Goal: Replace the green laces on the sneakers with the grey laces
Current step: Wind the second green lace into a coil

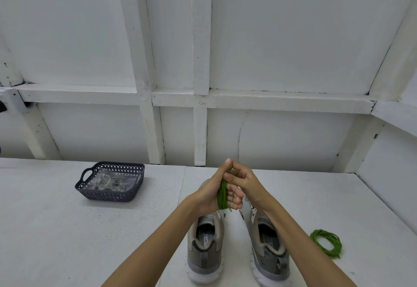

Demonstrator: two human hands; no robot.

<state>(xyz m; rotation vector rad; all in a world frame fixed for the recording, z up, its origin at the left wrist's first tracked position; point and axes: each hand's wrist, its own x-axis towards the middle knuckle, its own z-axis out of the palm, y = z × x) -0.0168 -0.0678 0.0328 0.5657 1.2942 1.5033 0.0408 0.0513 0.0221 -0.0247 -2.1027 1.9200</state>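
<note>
Two grey sneakers stand side by side on the white table, heels toward me: the left sneaker (206, 248) and the right sneaker (269, 253). Above their toes my left hand (209, 194) grips a bundle of green lace (223, 196) gathered into loops. My right hand (241, 180) pinches the top of that bundle against the left fingers. A second green lace (326, 242) lies coiled on the table right of the shoes. Grey laces (110, 181) in clear wrapping lie inside the dark basket (108, 196).
The dark perforated basket with handles sits at the back left of the table. A white panelled wall with a ledge (270, 99) runs behind the table, and a side wall closes in on the right.
</note>
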